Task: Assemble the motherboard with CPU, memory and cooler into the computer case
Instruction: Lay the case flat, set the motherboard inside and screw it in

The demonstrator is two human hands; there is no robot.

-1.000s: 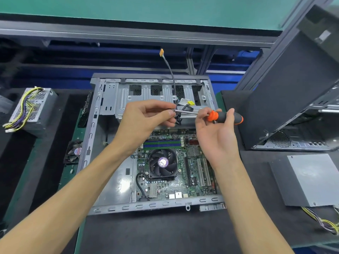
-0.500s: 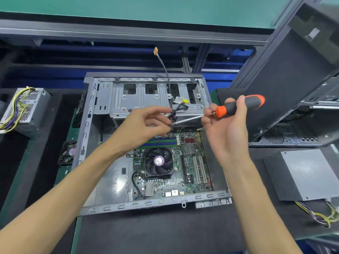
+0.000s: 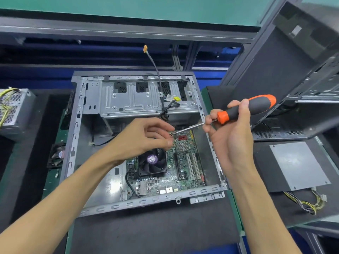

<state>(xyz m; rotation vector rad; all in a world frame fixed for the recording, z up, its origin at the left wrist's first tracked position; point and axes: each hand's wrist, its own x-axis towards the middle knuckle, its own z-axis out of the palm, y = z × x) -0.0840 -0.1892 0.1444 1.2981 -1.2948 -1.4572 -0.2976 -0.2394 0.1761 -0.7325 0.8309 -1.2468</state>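
The open computer case (image 3: 75, 129) lies flat on the black mat. Inside it sits the green motherboard (image 3: 185, 173) with the black cooler fan (image 3: 152, 160) on top. My right hand (image 3: 229, 140) grips the orange and black handle of a screwdriver (image 3: 256, 105), whose shaft slants down and left to the board's upper edge. My left hand (image 3: 139, 138) hovers over the board with its fingertips curled round a small screw (image 3: 172, 133) at the screwdriver's tip. The left hand hides the memory sticks.
A power supply (image 3: 14, 109) with yellow wires stands at the left, and a loose fan (image 3: 56, 154) lies beside the case. A second case (image 3: 293, 70) stands tilted at the right, with a grey panel (image 3: 297, 165) in front of it. A black cable (image 3: 156, 66) rises from the drive bay.
Both hands have dropped from above the drive bay to the board's upper edge. The screwdriver has tipped from level to slanting, handle raised to the right.
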